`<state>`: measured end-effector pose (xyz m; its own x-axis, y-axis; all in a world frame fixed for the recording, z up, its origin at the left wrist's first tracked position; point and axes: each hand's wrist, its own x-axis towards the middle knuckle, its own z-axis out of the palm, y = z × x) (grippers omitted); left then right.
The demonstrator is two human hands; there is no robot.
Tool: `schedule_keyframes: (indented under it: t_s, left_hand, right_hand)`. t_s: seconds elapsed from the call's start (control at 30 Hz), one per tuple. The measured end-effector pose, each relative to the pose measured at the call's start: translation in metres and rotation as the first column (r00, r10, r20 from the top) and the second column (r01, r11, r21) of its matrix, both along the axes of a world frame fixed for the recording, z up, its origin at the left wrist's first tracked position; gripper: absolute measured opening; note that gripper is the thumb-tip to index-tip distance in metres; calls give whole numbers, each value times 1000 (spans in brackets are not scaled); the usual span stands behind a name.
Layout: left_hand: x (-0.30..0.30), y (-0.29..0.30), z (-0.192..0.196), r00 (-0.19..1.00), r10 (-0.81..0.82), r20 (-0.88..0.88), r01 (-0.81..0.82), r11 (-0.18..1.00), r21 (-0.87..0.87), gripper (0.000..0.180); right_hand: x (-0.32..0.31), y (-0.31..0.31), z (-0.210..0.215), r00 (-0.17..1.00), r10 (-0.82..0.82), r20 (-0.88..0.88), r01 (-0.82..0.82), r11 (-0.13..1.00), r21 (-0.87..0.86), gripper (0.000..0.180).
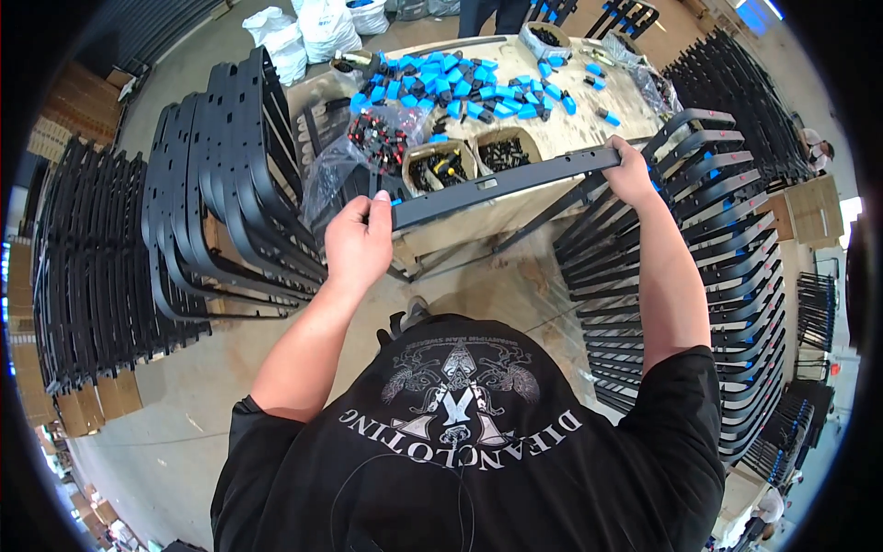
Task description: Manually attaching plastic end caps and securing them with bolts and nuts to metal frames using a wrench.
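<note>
Both my hands grip a black metal frame [501, 184] by its two ends, its slotted flat bar running across in front of me. My left hand [361, 241] is closed round the left end, thumb on top; a small blue piece shows just beside that thumb. Closed on the right end, my right hand [629, 173] sits a little higher and farther out. Just beyond the bar are an open box with small dark parts and a yellow item [449, 167], a second box of small black parts [504, 152], and a clear plastic bag of red and black pieces [379, 133].
A worktable [589, 124] carries a heap of blue and black plastic pieces [451, 81] and a tub [544, 41]. Black frames stand in rows to my left [207, 175] and right [699, 239]. White sacks [313, 35] and a person's dark-clothed legs [494, 17] are behind the table.
</note>
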<state>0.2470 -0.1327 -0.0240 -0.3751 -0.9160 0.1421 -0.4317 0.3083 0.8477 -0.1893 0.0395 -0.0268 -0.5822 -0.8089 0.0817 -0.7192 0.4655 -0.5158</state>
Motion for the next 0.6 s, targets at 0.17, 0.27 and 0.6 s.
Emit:
schedule_keyframes:
  t_s: [0.17,0.27,0.6]
  left_hand:
    - [-16,-38,2,998,-8,-61,8,1000,8,42]
    - [-7,-64,-11,998,11,-60,-8,999,37,41]
    - [-17,-59,-15,990,92,-104,-90,996,19,33]
  right_hand:
    - [-24,-47,-12,996,-80,-35,81,997,4,29]
    - [-13,-69,-4,998,-54,43,51,997,65,31]
    - [-23,-54,-38,1000,27,-6,-27,929,-368,75]
